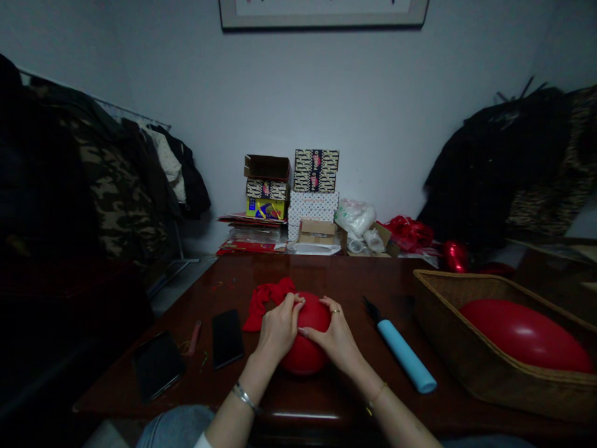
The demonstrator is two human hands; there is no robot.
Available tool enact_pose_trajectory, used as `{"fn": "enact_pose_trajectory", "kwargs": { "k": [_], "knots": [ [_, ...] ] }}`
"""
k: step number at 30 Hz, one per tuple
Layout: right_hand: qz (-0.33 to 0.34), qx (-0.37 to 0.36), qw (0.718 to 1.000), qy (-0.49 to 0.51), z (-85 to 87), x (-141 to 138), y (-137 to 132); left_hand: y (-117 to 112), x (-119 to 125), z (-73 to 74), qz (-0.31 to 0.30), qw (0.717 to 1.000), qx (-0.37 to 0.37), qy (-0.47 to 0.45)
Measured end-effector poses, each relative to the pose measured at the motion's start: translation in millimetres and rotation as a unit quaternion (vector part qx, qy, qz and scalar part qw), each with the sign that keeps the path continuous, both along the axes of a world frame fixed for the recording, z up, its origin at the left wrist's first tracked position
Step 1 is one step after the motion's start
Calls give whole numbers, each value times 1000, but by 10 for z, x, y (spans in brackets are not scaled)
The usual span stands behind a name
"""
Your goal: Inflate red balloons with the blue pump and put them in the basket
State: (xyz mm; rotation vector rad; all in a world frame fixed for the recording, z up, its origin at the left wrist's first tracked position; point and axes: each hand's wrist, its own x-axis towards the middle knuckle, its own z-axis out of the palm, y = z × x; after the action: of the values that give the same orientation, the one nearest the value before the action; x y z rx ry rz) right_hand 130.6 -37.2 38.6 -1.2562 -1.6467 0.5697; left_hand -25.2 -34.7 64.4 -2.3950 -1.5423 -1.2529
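Note:
A red balloon, rounded and inflated, rests at the middle of the dark wooden table near its front edge. My left hand is at its left side, thumb and fingers pinched together near its top. From the right, my right hand curves round it, thumb across the near face and fingers over the upper right. Whether the left fingertips hold the balloon's neck is hidden. A crumpled red heap, like cloth or limp balloons, lies just beyond my left hand. To the right lies a light-blue hand pump with a black nozzle.
A wicker basket holding a large red balloon stands at the right. Two dark phone-like devices lie left: one upright, one larger. Near them is a small reddish stick. Stacked boxes stand behind the table.

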Motion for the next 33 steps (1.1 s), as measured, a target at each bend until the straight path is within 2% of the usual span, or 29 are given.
{"fn": "enact_pose_trajectory", "kwargs": {
  "k": [3, 5, 8, 10, 12, 16, 22, 25, 28, 30, 33],
  "knots": [
    [-14, 15, 1000, -10, -22, -28, 2, -17, 3, -4, 57, 996, 43, 48],
    [5, 21, 1000, -18, -28, -24, -3, -14, 0, -9, 58, 993, 84, 65],
    [43, 18, 998, -29, -24, 3, -15, 5, -28, -17, -15, 985, 146, 88],
    [67, 6, 997, -36, -17, 20, -25, 12, -52, -30, -68, 979, 160, 102],
    [97, -9, 994, -46, -10, 22, -40, 5, -64, -60, -90, 979, 157, 98],
    [147, -31, 986, -73, 2, -39, -101, -54, -28, -146, -72, 986, 144, 46],
    [121, -30, 986, -113, 92, -135, -173, -124, -29, -179, -36, 996, 81, -1],
    [162, -22, 980, -115, 152, -83, -137, -116, -104, -140, -64, 994, 90, 24],
    [192, -22, 975, -108, 136, -7, -72, -105, -163, -117, -96, 992, 77, 17],
    [171, -23, 981, -93, 69, 19, -48, -95, -177, -135, -95, 993, 68, 3],
    [121, -21, 990, -75, -63, 11, -76, -78, -163, -209, -52, 996, 73, -18]
  ]
}}
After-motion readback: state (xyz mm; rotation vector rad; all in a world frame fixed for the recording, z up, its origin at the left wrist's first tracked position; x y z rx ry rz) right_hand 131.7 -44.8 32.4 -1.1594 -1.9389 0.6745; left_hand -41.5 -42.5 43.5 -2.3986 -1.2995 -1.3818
